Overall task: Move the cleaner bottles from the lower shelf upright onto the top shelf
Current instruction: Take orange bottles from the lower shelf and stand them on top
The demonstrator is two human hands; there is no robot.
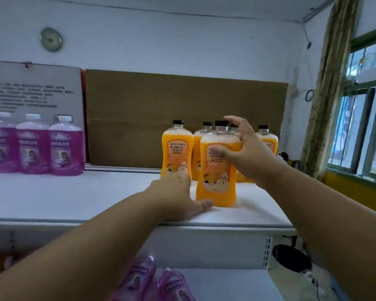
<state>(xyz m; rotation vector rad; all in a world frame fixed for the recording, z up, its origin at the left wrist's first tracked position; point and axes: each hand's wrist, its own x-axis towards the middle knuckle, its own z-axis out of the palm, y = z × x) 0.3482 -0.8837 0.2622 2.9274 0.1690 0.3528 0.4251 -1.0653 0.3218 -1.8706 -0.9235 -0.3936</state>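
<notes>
The front orange bottle (217, 168) stood upright on the top shelf (96, 196), ahead of its group. Your right hand (245, 153) had its grip open beside it; your left hand (178, 196) lay open at its base. Placement looked complete; next, reach down for the purple bottles (154, 283) on the lower shelf (237, 283)

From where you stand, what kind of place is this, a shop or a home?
Probably a small shop or stockroom: a white metal retail shelf holds rows of identical orange cleaner bottles and purple bottles, with a printed notice board behind.
</notes>
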